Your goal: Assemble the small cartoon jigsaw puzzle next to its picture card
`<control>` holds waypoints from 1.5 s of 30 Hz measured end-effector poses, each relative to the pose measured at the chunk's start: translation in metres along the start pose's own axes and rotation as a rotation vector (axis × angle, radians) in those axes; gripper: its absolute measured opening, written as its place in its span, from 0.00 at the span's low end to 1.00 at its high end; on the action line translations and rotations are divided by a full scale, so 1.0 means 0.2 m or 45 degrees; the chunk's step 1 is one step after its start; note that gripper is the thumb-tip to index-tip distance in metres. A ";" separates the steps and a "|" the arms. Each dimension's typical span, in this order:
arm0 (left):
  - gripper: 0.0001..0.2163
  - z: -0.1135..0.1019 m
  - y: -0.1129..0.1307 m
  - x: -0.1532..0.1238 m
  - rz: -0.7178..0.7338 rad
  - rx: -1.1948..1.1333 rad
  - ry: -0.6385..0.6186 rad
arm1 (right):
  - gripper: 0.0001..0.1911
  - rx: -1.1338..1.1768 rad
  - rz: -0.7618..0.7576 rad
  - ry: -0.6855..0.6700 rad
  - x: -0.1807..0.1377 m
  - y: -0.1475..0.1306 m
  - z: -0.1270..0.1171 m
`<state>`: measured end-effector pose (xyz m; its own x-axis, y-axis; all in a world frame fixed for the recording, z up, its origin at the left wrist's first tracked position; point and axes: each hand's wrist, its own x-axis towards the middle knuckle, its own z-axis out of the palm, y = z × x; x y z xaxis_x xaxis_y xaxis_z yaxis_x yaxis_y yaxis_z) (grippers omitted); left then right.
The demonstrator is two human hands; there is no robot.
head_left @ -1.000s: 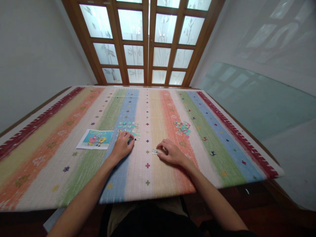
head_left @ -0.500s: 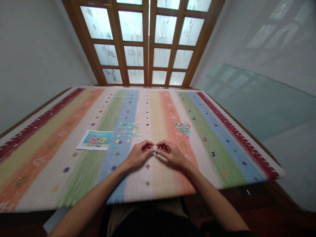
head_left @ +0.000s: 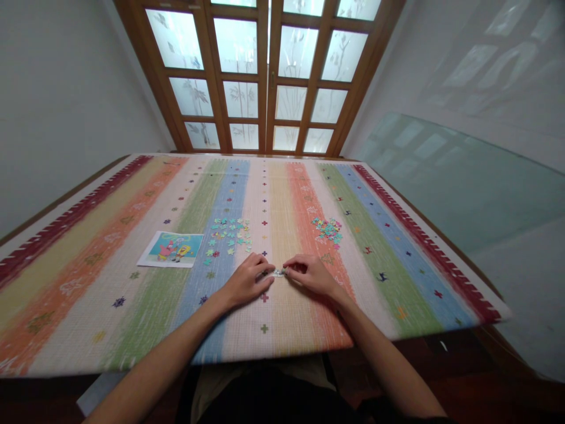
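One small strip of puzzle pieces (head_left: 278, 272) lies on the tablecloth (head_left: 300, 330) between your hands. Your fingertips, nearly meeting over it half a second ago, now sit farther apart, baring its middle, so the join looks easier to check. Your left hand (head_left: 248, 279) and right hand (head_left: 312, 275) are nearly pinched at its ends; whether either grips it, I cannot tell. Beyond lies a loose pile (head_left: 327, 230).

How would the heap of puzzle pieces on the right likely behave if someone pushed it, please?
The heap of puzzle pieces would probably spread rather than move as one, since its pieces look loose and jumbled. Each is likely light, being so small. Rolling seems unlikely, as the pieces look flat.
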<state>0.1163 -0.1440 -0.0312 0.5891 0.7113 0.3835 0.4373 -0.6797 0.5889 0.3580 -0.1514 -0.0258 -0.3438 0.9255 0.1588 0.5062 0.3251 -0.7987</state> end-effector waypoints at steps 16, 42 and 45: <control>0.07 0.01 -0.01 0.00 0.011 0.011 -0.003 | 0.05 -0.260 -0.063 0.019 -0.01 0.01 0.00; 0.05 0.03 -0.01 0.00 0.018 0.051 0.012 | 0.05 -0.240 -0.201 -0.002 -0.02 -0.01 -0.02; 0.05 0.03 -0.01 0.00 0.018 0.053 0.010 | 0.04 -0.288 -0.239 -0.022 -0.02 -0.01 -0.01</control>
<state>0.1191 -0.1433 -0.0362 0.5903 0.7028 0.3971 0.4572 -0.6965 0.5531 0.3594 -0.1548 -0.0244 -0.4608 0.8422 0.2799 0.5954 0.5272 -0.6062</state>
